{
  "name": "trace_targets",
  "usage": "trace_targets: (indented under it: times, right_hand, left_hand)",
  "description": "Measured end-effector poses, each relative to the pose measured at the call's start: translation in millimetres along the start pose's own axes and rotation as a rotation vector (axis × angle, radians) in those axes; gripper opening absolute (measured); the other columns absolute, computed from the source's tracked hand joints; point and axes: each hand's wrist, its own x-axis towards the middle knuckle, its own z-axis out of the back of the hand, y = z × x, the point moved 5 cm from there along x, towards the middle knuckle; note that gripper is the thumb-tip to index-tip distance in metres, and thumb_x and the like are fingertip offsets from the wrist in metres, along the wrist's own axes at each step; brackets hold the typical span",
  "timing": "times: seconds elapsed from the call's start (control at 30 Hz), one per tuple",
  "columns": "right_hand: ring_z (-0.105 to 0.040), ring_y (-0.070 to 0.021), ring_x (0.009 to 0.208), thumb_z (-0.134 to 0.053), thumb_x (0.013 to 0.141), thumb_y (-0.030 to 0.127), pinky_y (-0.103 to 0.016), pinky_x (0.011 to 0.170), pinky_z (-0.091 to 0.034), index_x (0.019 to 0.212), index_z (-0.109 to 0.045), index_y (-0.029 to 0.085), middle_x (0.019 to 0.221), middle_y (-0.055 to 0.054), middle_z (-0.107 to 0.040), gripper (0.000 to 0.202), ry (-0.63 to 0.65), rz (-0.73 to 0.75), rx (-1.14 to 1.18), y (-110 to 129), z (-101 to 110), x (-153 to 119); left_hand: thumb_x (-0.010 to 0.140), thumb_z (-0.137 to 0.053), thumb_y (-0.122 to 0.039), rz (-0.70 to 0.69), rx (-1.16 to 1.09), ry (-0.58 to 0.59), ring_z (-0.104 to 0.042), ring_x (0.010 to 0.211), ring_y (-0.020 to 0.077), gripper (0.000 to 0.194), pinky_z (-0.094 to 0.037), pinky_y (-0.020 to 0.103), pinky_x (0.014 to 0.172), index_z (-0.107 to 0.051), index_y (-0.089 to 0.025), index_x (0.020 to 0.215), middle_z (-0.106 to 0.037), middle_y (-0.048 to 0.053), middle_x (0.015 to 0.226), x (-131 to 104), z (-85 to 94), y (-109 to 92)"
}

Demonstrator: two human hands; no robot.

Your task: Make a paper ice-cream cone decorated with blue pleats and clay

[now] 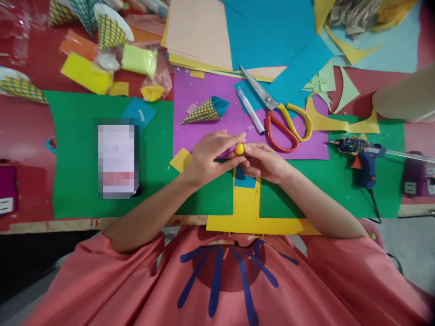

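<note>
A small yellow ball (239, 149) sits between my two hands, above the lower edge of a purple sheet (204, 90). My right hand (263, 160) pinches it from the right with thumb and fingers. My left hand (217, 154) is on its other side, fingers and thumb reaching around it; the fingertips come close to the ball, and the thumb tip lies beside the right fingers. Just above the left hand lies a small checked paper cone (207, 111) with a blue inside. Under the hands are a blue square (245, 177) and a yellow strip (246, 203).
Scissors (272, 104) and a white marker (250, 110) lie beyond the hands. A glue gun (367, 158) with a cord is at right, a phone (117, 158) at left on green paper (74, 181). Clay packs (86, 72), more cones (110, 29) and paper sheets (268, 27) lie behind.
</note>
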Motion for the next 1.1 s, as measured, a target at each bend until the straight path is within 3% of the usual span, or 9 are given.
trace_targets:
  times: [0.27,0.37,0.5,0.67,0.77,0.93,1.1]
  right_hand:
    - [-0.05,-0.0019,0.038,-0.077,0.074,0.053,-0.016,0.034,-0.033,0.078,-0.063,0.013,0.067,0.004,-0.064,0.042,0.013,0.073,-0.063,0.2,-3.2,0.5]
    - [-0.05,-0.0017,0.037,-0.08,0.073,0.046,-0.015,0.033,-0.032,0.077,-0.062,0.014,0.063,0.006,-0.062,0.038,-0.01,0.09,-0.058,2.3,-3.3,0.0]
    - [-0.048,-0.0014,0.037,-0.08,0.074,0.046,-0.014,0.034,-0.031,0.07,-0.06,0.013,0.055,0.007,-0.058,0.038,-0.011,0.094,-0.056,4.9,-2.2,-0.7]
    - [-0.049,-0.0025,0.037,-0.08,0.072,0.049,-0.014,0.035,-0.034,0.065,-0.062,0.012,0.052,0.006,-0.057,0.042,0.019,0.057,-0.06,2.3,-2.1,0.0]
    - [-0.051,-0.0026,0.038,-0.08,0.072,0.048,-0.015,0.035,-0.035,0.073,-0.063,0.013,0.06,0.006,-0.062,0.039,0.013,0.062,-0.034,2.3,-2.4,0.2]
    - [-0.05,-0.002,0.038,-0.081,0.072,0.047,-0.014,0.035,-0.036,0.074,-0.066,0.013,0.059,0.006,-0.062,0.037,0.014,0.082,-0.027,3.5,-1.1,-0.5]
    - [-0.057,-0.0047,0.042,-0.073,0.077,0.057,-0.014,0.039,-0.043,0.07,-0.068,0.012,0.055,0.002,-0.063,0.046,0.014,0.092,-0.126,0.9,0.5,-0.5]
  left_hand:
    - [0.09,-0.062,-0.046,0.092,-0.02,0.009,-0.072,0.095,0.0156,0.028,-0.057,0.032,0.093,-0.072,-0.025,0.107,-0.078,0.002,0.1,-3.5,0.4,5.6]
    - [0.09,-0.064,-0.043,0.078,-0.05,0.012,-0.072,0.099,0.0164,0.03,-0.056,0.033,0.097,-0.071,-0.025,0.113,-0.078,0.002,0.106,-2.1,0.3,3.7]
    - [0.087,-0.068,-0.04,0.076,-0.175,0.017,-0.071,0.108,0.0172,0.046,-0.054,0.032,0.103,-0.061,-0.027,0.131,-0.074,0.005,0.117,0.1,-0.2,1.1]
    - [0.092,-0.063,-0.036,0.063,-0.162,-0.016,-0.073,0.1,0.0141,0.025,-0.057,0.032,0.099,-0.07,-0.027,0.114,-0.078,0.002,0.107,-1.9,-0.2,3.2]
    - [0.092,-0.062,-0.04,0.086,-0.115,-0.017,-0.073,0.099,0.0142,0.028,-0.057,0.032,0.099,-0.07,-0.025,0.114,-0.078,0.002,0.107,-2.6,0.2,4.5]
    - [0.087,-0.069,-0.042,0.048,-0.157,0.028,-0.071,0.108,0.0165,0.048,-0.055,0.031,0.102,-0.06,-0.026,0.131,-0.074,0.005,0.118,0.6,0.2,-1.2]
    - [0.09,-0.066,-0.031,0.01,-0.14,-0.045,-0.073,0.098,0.0125,0.032,-0.056,0.03,0.1,-0.066,-0.028,0.122,-0.077,0.001,0.108,-1.6,2.1,0.2]
